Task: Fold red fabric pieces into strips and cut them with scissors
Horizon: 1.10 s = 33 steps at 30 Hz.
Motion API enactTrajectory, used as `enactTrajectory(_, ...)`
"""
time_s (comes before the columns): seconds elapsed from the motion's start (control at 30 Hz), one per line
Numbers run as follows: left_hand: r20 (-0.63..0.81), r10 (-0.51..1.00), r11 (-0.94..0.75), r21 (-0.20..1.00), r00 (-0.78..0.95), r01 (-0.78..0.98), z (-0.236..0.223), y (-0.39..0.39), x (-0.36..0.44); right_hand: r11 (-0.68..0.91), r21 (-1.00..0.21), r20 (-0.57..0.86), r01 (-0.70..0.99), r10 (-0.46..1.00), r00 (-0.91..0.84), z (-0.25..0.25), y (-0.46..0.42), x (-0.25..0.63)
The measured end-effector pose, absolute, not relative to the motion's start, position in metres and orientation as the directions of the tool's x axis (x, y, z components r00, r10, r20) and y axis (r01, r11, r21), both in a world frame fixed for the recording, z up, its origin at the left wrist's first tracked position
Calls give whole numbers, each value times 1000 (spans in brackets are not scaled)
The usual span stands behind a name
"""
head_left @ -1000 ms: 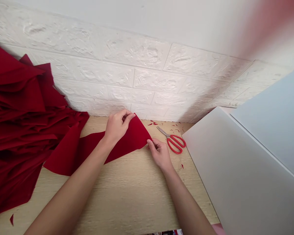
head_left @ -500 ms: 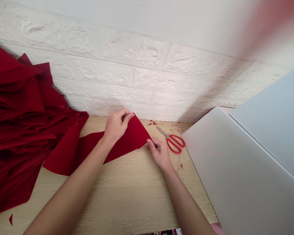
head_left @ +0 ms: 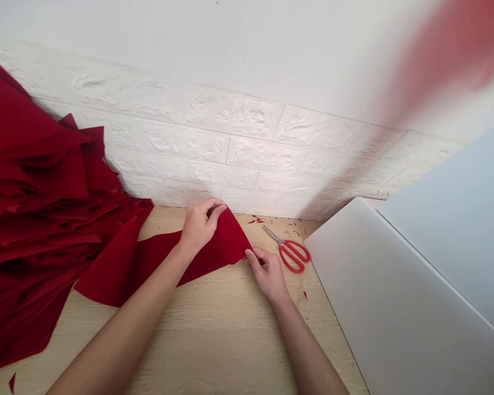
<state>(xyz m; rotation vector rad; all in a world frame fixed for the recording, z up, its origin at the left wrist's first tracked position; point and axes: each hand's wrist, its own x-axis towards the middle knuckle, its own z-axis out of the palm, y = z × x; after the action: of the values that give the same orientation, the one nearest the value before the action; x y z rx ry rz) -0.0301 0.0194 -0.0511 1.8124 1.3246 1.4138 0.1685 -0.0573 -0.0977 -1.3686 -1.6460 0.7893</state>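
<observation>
A piece of dark red felt [head_left: 220, 249] lies partly on the wooden tabletop [head_left: 226, 334], its left end running toward a large heap of the same red felt [head_left: 35, 208]. My left hand [head_left: 201, 225] grips the felt's upper corner, with the fingers curled over it. My right hand [head_left: 267, 274] pinches the felt's right corner between thumb and fingers. Just right of that hand, red-handled scissors [head_left: 288, 251] lie shut on the wood, not touching it.
Small red felt snippets [head_left: 256, 220] are scattered along the back of the tabletop, which meets a white brick-textured wall [head_left: 197, 145]. Large white boards [head_left: 389, 299] stand at the right. A blurred red shape [head_left: 442, 46] hangs across the top right.
The whole view has shifted, so the table and felt sit lower in the frame. Both hands keep their hold on the felt, and the scissors have not moved on the table.
</observation>
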Motion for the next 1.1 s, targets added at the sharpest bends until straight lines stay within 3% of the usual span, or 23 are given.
enactTrajectory(0.47, 430, 903, -396, 819, 11, 415, -48, 18, -31, 182, -857, 215, 483, 976, 14, -95, -60, 167)
enactTrajectory(0.9, 542, 835, -501, 675, 97, 542, -47, 13, -27, 163, -825, 172, 541, 984, -33, -95, -68, 170)
enactTrajectory(1.1, 561, 803, -559, 597, 198, 576, -47, 5, -14, 246, -676, 385, 695, 922, 48, -71, -68, 179)
